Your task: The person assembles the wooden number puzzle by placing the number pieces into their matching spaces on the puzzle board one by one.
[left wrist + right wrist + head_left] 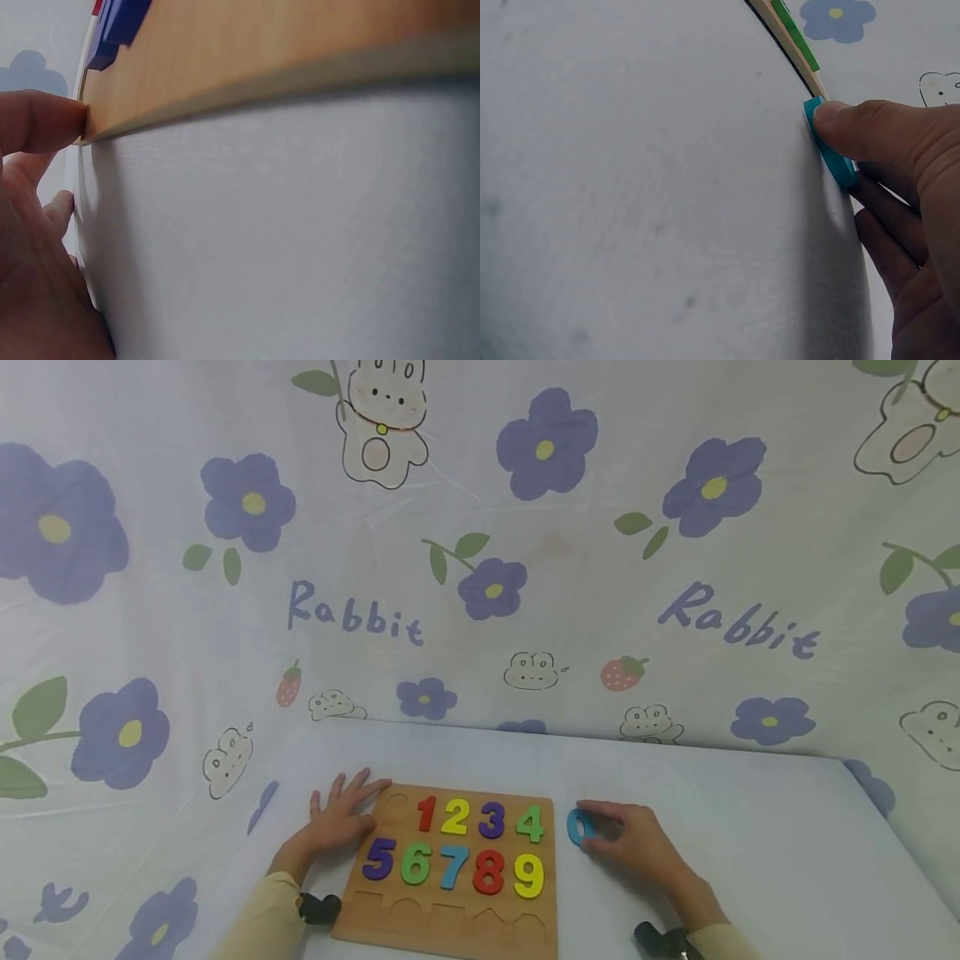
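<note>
My right hand (637,843) pinches a blue number 0 (572,831) between thumb and fingers, just right of the wooden number board (356,920). In the right wrist view the thumb presses on the edge of the blue 0 (831,154), low over the white table. At the board's left side is my left hand (336,822), fingers spread. Its thumb touches the left edge and its index finger reaches the top left corner. Coloured numbers 1 to 9 sit on the board in two rows. The top left recess (397,803) holds no piece.
A bottom row of shaped recesses (447,920) runs along the board's near side. The white table (787,852) extends to the right. Behind it hangs a cloth (480,527) printed with rabbits and purple flowers. Each wrist carries a black camera (321,908).
</note>
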A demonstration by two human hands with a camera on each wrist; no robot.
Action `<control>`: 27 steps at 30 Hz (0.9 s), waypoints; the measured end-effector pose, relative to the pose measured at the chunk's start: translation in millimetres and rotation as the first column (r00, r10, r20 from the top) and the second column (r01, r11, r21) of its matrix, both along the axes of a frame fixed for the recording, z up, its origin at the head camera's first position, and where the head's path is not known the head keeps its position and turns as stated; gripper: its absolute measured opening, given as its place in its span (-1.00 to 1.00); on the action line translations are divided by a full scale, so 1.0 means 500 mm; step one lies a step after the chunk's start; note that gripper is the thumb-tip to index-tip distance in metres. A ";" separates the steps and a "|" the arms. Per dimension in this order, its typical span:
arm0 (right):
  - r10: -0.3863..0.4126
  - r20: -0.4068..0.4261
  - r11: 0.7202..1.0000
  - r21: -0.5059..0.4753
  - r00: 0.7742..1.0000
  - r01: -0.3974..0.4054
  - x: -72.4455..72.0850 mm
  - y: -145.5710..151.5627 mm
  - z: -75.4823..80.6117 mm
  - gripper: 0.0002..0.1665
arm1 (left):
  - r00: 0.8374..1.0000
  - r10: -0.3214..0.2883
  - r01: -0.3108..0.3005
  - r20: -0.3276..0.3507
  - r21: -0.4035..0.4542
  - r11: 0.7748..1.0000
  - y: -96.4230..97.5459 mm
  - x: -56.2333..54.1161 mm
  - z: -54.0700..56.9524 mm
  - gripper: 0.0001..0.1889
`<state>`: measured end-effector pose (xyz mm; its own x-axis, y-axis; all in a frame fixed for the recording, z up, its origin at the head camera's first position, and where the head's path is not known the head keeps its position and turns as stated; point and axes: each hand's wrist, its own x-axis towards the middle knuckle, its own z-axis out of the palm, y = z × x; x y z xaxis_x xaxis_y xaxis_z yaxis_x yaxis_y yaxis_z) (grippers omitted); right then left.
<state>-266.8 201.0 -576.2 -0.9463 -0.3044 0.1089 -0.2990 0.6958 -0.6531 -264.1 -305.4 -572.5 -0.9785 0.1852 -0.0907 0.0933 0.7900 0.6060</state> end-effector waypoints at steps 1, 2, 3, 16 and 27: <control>0.000 -0.004 1.000 0.001 1.000 0.000 0.000 0.000 -0.001 -0.32 | 1.000 -0.001 0.001 -0.009 0.001 1.000 -0.001 -0.001 -0.003 -0.28; -0.001 -0.005 1.000 -0.002 1.000 0.001 -0.001 -0.001 -0.002 -0.32 | 1.000 -0.004 0.004 -0.013 0.005 1.000 -0.002 -0.002 -0.005 -0.28; -0.001 -0.008 1.000 -0.002 1.000 0.001 -0.001 -0.002 -0.002 -0.33 | 1.000 -0.004 0.004 -0.011 0.003 1.000 -0.002 -0.003 -0.005 -0.28; -0.063 -0.061 0.998 -0.030 0.996 0.062 0.006 -0.018 0.046 -0.31 | 1.000 -0.006 0.006 0.008 0.007 1.000 -0.001 -0.005 -0.003 -0.28; -0.053 -0.182 0.991 -0.128 0.982 0.030 0.014 -0.118 0.141 -0.33 | 0.999 0.000 0.000 -0.035 -0.017 1.000 -0.015 -0.020 -0.038 -0.27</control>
